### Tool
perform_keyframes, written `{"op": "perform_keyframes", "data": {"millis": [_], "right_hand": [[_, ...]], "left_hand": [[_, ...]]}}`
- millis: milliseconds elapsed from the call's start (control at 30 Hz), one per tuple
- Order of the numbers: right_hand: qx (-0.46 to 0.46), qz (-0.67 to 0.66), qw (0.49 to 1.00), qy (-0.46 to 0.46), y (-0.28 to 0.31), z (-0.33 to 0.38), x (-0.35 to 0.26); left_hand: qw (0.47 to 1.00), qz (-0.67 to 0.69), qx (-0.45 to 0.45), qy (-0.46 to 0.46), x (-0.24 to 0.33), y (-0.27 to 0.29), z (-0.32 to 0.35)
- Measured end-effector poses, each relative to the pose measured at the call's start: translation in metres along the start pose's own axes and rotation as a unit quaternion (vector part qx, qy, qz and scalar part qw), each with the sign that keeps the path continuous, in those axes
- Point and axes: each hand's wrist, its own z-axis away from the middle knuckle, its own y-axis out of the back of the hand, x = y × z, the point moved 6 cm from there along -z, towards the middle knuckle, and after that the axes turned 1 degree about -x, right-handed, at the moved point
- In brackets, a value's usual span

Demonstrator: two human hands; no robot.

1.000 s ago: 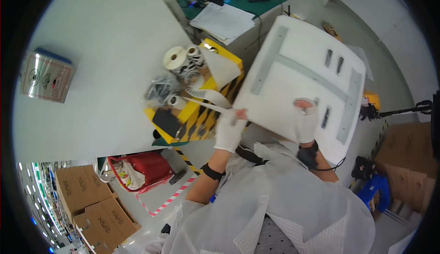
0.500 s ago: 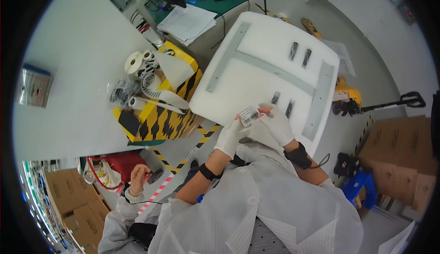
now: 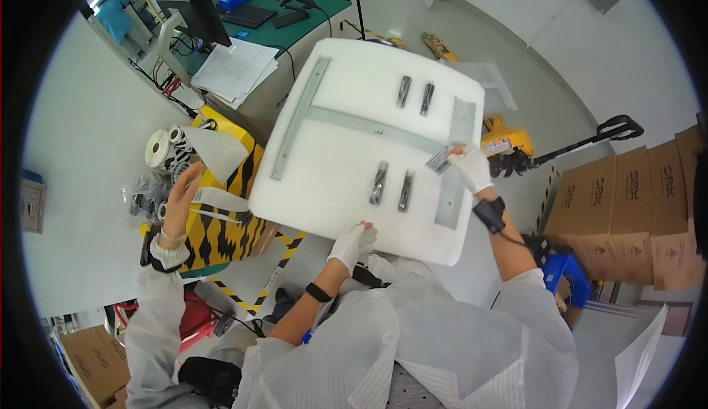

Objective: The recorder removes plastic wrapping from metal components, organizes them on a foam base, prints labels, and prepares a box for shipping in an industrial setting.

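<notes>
In the head view, a white foam panel (image 3: 369,165) bearing grey metal rails and four dark brackets filled the centre of the frame. The gloved left hand (image 3: 352,242) gripped its lower edge with curled fingers. The gloved right hand (image 3: 469,167) pinched a small barcode label (image 3: 439,162) at the panel's right rail. At left, a co-worker's hand (image 3: 182,196) reached toward label rolls (image 3: 164,147) on a yellow-and-black striped stand (image 3: 221,217).

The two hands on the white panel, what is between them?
Head view: between the left hand and the right hand on the white panel lie two dark clips and a grey metal strip.
</notes>
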Motion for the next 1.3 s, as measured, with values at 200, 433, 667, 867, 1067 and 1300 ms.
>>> {"op": "perform_keyframes", "data": {"millis": [200, 433, 667, 867, 1067, 1300], "right_hand": [[-0.081, 0.003, 0.996, 0.032, 0.013, -0.145, 0.1], [-0.217, 0.014, 0.974, 0.058, -0.056, -0.212, 0.13], [-0.271, 0.083, 0.954, 0.096, -0.052, -0.246, 0.166], [-0.298, 0.041, 0.951, 0.078, -0.063, -0.241, 0.164], [-0.334, 0.038, 0.939, 0.074, -0.06, -0.231, 0.148], [-0.348, -0.012, 0.929, 0.125, -0.061, -0.232, 0.154]], "left_hand": [[0.997, 0.059, 0.012, 0.049, -0.074, -0.075, -0.006], [0.98, 0.125, 0.156, 0.019, -0.127, -0.123, 0.035], [0.968, 0.151, 0.201, 0.021, -0.186, -0.167, 0.076], [0.957, 0.181, 0.222, 0.04, -0.229, -0.174, 0.078], [0.941, 0.217, 0.258, 0.003, -0.231, -0.222, 0.084], [0.891, 0.307, 0.329, -0.065, -0.218, -0.276, 0.056]]}}
